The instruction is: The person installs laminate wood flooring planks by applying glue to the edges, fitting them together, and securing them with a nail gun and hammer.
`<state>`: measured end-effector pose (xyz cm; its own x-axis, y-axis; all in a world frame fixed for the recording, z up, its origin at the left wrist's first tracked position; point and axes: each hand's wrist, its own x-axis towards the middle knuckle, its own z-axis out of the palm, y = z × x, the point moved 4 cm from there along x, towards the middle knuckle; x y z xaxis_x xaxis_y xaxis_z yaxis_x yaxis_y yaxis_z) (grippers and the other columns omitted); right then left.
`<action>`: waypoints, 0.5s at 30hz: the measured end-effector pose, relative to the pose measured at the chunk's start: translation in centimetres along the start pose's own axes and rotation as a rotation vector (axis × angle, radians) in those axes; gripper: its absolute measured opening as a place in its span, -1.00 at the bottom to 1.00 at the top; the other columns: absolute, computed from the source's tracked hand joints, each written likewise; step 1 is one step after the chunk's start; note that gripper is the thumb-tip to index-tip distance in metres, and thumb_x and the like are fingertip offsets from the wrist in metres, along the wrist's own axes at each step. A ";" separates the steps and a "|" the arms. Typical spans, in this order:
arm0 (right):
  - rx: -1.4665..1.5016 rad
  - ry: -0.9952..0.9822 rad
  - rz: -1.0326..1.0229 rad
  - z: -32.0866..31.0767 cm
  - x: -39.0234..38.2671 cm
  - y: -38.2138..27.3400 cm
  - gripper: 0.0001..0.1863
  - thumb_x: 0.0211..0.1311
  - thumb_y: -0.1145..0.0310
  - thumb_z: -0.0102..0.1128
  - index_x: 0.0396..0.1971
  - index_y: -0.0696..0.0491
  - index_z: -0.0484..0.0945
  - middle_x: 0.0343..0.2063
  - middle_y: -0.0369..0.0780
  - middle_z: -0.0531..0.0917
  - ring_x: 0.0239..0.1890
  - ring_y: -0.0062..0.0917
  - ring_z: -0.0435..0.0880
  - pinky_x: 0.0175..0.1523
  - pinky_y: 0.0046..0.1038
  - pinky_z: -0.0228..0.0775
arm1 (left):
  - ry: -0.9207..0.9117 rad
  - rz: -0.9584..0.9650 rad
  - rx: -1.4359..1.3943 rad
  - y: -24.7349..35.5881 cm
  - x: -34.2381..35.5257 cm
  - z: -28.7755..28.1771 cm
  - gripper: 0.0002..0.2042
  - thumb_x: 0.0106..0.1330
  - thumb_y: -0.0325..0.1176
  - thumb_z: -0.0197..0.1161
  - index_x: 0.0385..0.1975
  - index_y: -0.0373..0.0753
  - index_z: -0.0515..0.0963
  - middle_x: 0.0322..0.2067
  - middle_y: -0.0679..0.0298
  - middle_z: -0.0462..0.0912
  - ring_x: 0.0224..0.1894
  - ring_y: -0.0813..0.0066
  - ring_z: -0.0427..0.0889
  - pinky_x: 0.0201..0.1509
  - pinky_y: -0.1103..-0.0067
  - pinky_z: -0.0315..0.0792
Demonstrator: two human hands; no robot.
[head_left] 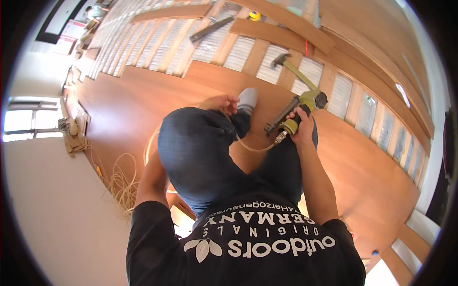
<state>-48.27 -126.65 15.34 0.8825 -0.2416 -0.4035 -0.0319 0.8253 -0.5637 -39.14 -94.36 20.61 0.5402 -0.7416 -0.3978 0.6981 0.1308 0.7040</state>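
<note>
My right hand (303,125) is wrapped round the black grip of a green-and-black pneumatic nail gun (312,101), beside my right knee. Its long magazine slants down to the left over the laid wooden floor (286,102). From the fitting at its handle, a pale air hose (253,148) curves left across my legs. My left hand (222,103) is by my left knee, close to my grey-socked foot (247,99). Its fingers are curled together; whatever they may hold is too small to make out. A claw hammer (296,69) with a yellowish handle lies just beyond the nail gun.
Ahead, wooden battens (253,56) run over silvery sheeting. Loose floorboards (272,34) lie across them, near a yellow tape measure (255,15) and a dark metal bar (212,29). Coiled hose (121,186) lies by the left wall. Another person (96,11) is far off at upper left.
</note>
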 end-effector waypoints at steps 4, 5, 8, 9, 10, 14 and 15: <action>-0.156 -0.019 0.054 -0.1 -0.6 -0.2 -0.84 0.37 0.48 0.23 -0.16 0.11 0.44 -0.50 -0.20 0.57 -0.45 -0.41 0.62 -0.28 -0.34 0.57 | 0.155 -0.100 0.035 0.1 6.2 -0.3 -0.68 0.45 -0.43 0.07 0.15 -0.32 0.53 -0.20 0.22 0.66 -0.15 0.44 0.63 0.00 0.60 0.49; -0.239 -0.024 0.051 0.0 -0.6 -0.6 -0.80 0.36 0.49 0.24 -0.13 0.11 0.42 -0.48 -0.20 0.57 -0.44 -0.41 0.62 -0.27 -0.33 0.57 | 0.243 -0.163 0.014 -0.1 7.7 -0.8 -0.69 0.46 -0.45 0.07 0.14 -0.31 0.53 -0.21 0.23 0.66 -0.17 0.46 0.63 -0.03 0.62 0.49; -0.363 0.040 0.090 0.7 0.0 -3.1 -0.76 0.31 0.51 0.25 -0.11 0.11 0.40 -0.45 -0.21 0.57 -0.45 -0.44 0.63 -0.27 -0.37 0.57 | 0.010 -0.205 -0.001 -1.8 11.7 -1.3 -0.74 0.48 -0.47 0.08 0.09 -0.26 0.56 -0.24 0.25 0.66 -0.18 0.48 0.63 -0.10 0.62 0.52; -0.540 -0.014 0.077 1.4 0.8 -4.7 -0.75 0.29 0.52 0.25 -0.11 0.11 0.40 -0.45 -0.22 0.56 -0.46 -0.46 0.63 -0.28 -0.39 0.57 | -0.017 -0.223 -0.017 -2.4 13.3 -2.0 -0.74 0.48 -0.47 0.08 0.09 -0.26 0.56 -0.24 0.25 0.66 -0.18 0.48 0.63 -0.10 0.62 0.52; -0.742 -0.036 0.087 1.9 1.4 -6.4 -0.74 0.27 0.53 0.25 -0.11 0.11 0.40 -0.44 -0.23 0.55 -0.46 -0.48 0.63 -0.28 -0.41 0.57 | 0.039 -0.178 0.270 -3.2 15.0 -3.1 -0.75 0.45 -0.48 0.09 0.05 -0.27 0.59 -0.26 0.24 0.68 -0.19 0.45 0.66 -0.11 0.55 0.55; -1.302 -0.103 0.176 4.0 5.0 -13.4 -0.55 0.13 0.52 0.24 0.06 0.15 0.41 -0.43 -0.27 0.52 -0.42 -0.55 0.57 -0.26 -0.45 0.49 | 0.204 0.007 0.989 -4.8 20.9 -6.9 -0.81 0.44 -0.43 0.15 -0.07 -0.25 0.67 -0.21 0.12 0.76 -0.11 0.19 0.73 -0.02 0.33 0.58; -1.451 -0.077 0.220 4.3 5.7 -14.6 -0.47 0.10 0.52 0.25 0.13 0.15 0.41 -0.43 -0.29 0.50 -0.39 -0.57 0.55 -0.24 -0.44 0.47 | 0.282 0.055 1.204 -4.7 22.1 -7.7 -0.82 0.44 -0.42 0.16 -0.09 -0.23 0.68 -0.17 0.07 0.77 -0.08 0.11 0.73 0.00 0.28 0.58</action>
<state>-40.72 -137.88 24.40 0.8185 -0.1162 -0.5626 -0.5578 -0.3952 -0.7298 -26.91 -106.28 3.99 0.7415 -0.5670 -0.3587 -0.1249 -0.6419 0.7565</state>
